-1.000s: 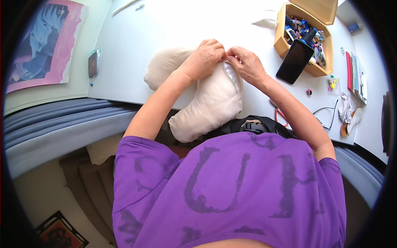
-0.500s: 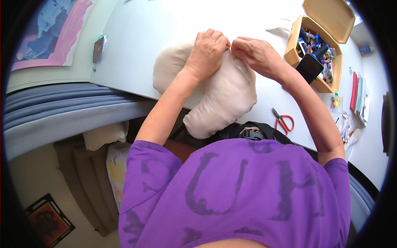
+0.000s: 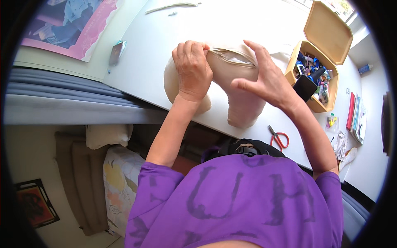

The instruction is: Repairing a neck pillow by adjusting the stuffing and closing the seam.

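Note:
A cream, curved stuffed cushion, like a neck pillow [image 3: 244, 97], lies on the white table near its front edge. Along its far side a zipper [image 3: 219, 53] is parted, and white lining or filling shows in the gap. My left hand [image 3: 192, 71] is closed on the cloth at the left end of that zipper, its fingers pinching the edge. Over the right end of the gap, my right hand [image 3: 271, 80] is open, thumb and fingers spread apart; whether its palm touches the cloth I cannot tell.
Red-handled pliers [image 3: 280, 140] lie at the table's front edge. An open wooden box [image 3: 327, 106] full of small items stands at the right, a black phone [image 3: 305, 87] by its near side. Farther right are books [image 3: 356, 113]. A cloth strip [image 3: 171, 6] lies at the back left.
My right hand has let go of the cloth beside my left hand, moved right and down, and spread its fingers. The zipper gap has come into sight, and the pillow has turned.

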Motion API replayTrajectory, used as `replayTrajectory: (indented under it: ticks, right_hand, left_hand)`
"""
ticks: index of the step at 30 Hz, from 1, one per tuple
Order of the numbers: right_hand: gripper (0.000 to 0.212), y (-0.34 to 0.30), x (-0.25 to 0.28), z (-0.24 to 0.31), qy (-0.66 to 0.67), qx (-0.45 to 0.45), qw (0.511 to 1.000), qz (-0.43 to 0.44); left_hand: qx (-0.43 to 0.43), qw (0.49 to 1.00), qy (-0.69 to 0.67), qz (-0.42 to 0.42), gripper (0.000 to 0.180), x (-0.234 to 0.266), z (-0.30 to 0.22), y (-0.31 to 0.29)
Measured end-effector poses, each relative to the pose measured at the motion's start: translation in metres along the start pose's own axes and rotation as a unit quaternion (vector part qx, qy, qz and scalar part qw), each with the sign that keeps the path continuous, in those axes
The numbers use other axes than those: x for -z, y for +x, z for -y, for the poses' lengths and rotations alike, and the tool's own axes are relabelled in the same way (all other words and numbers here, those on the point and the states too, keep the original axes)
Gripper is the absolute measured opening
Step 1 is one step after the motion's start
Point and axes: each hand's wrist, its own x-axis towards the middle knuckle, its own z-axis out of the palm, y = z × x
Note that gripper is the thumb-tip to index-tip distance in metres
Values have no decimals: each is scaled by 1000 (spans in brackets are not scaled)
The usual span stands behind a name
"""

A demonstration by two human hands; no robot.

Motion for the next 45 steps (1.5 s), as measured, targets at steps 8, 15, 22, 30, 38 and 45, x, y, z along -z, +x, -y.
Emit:
replayTrajectory:
  ticks: [8,15,22,30,38,45]
  right_hand:
    - [79,-5,-4,1,-38,35,999,5]
    - [36,-2,-16,-12,-52,124,988,-79]
    - [24,-3,-30,-39,36,48,998,13]
    - [69,-22,-62,-64,32,-80,988,124]
    - [60,-12,-60,-61,107,-222,952,180]
    - [51,-8,-71,-57,62,-255,950,168]
  left_hand:
    - [-8,1000,5,-12,8,24,-19,-19]
    - [-104,980,-30,169,70,53,-10,-7]
    - [-89,951,-67,289,65,11,15,-16]
    - [204,882,-201,374,44,-23,39,-67]
    - [256,879,-212,343,26,-37,42,-74]
    - [284,873,-231,321,19,-40,39,-74]
